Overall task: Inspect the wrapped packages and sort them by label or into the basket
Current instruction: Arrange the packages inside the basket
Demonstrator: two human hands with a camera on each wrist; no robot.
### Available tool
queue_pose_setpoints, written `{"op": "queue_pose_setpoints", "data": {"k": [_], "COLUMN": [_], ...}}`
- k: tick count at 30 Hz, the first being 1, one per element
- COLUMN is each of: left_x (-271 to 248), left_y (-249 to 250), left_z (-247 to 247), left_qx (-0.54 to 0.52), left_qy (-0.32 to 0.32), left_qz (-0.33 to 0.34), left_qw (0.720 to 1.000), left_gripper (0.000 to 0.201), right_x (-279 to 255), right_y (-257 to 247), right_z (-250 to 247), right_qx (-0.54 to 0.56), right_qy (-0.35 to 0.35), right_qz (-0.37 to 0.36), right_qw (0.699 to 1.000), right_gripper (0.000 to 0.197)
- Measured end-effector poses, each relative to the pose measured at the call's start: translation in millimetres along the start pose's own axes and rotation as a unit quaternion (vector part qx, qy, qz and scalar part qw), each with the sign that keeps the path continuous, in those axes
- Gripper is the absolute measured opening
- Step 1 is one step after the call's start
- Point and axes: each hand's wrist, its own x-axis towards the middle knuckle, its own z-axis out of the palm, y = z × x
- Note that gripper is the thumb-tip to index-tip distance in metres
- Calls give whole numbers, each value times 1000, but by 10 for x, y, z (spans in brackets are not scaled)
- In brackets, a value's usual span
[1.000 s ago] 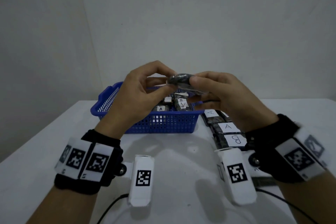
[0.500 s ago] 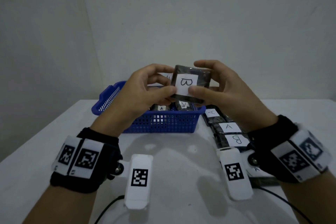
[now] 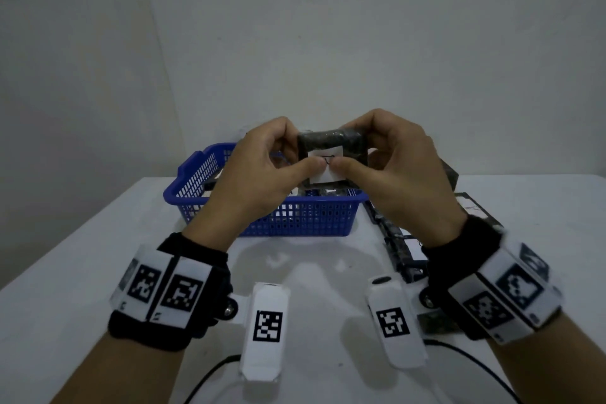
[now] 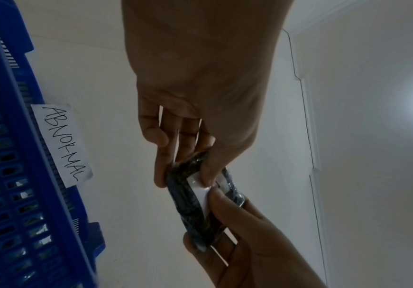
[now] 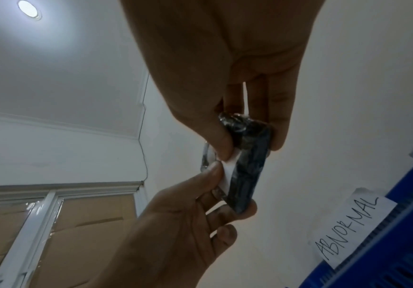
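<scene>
We see left hand [image 3: 262, 170] and right hand [image 3: 396, 167] both pinching 1 wrapped package [image 3: 331, 144] above the blue basket [image 3: 295, 220], thumbs on its white label [image 3: 324, 174]; more packages [image 3: 406, 249] at the counter's right edge.

Plain pale walls [image 3: 328, 26] meet in a corner behind a white table [image 3: 65, 272]; a round ceiling light [image 5: 28, 8] glows; cardboard [image 5: 89, 210] sits behind a white frame [image 5: 35, 218].

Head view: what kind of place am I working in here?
Likely a plain indoor sorting station: a white table, a blue basket tagged ABNORMAL, and lettered wrapped packages laid beside it.
</scene>
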Motion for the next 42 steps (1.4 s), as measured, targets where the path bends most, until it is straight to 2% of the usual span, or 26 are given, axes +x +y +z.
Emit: {"op": "queue_pose_setpoints", "data": {"k": [4,7,13,17,20,22,24,26,28,30,33,37,42], "left_x": [0,-2,-38,-13,-12,-24,-22,-23,-30,-41,-47,-37,-32], "left_y": [-2,35,70,67,111,151,155,156,168,205,246,217,178], "left_z": [-17,-47,-6,-28,-88,-103,-122,-138,-138,-129,-134,-146,-115], "left_qx": [6,2,19,5,-37,-71,-81,-81,-77,-75,-84,-65,-66], "left_qy": [-11,-9,31,13,-15,-24,-28,-41,-57,-69,-69,-99,-84], "left_qz": [-13,11,31,-1,-35,-56,-63,-66,-59,-50,-50,-66,-52], "left_qw": [1000,1000,999,1000,999,996,994,994,994,994,993,991,993], "left_gripper": [21,18,32,22,18,16,15,14,13,20,42,41,33], "right_x": [14,28,1,-14,-3,8,16,4,-17,-24,-18,-18,-7], "right_y": [34,15,-29,-80,-94,-74,-39,-33,-46,-60,-52,-32,16], "right_z": [-13,-40,-7,-16,-32,-36,-52,-61,-45,-23,-16,-41,-44], "right_qx": [2,24,6,-32,-8,5,4,0,-19,-21,-22,-44,-92], "right_qy": [-13,-8,18,22,31,38,12,-38,-66,-54,-36,-6,-83], "right_qz": [6,-1,-9,-23,13,43,57,65,56,38,12,-52,-66], "right_qw": [1000,1000,1000,999,999,998,998,997,996,998,999,998,990], "right_gripper": [26,33,24,26,37,36,33,47,69,78,75,58,77]}}
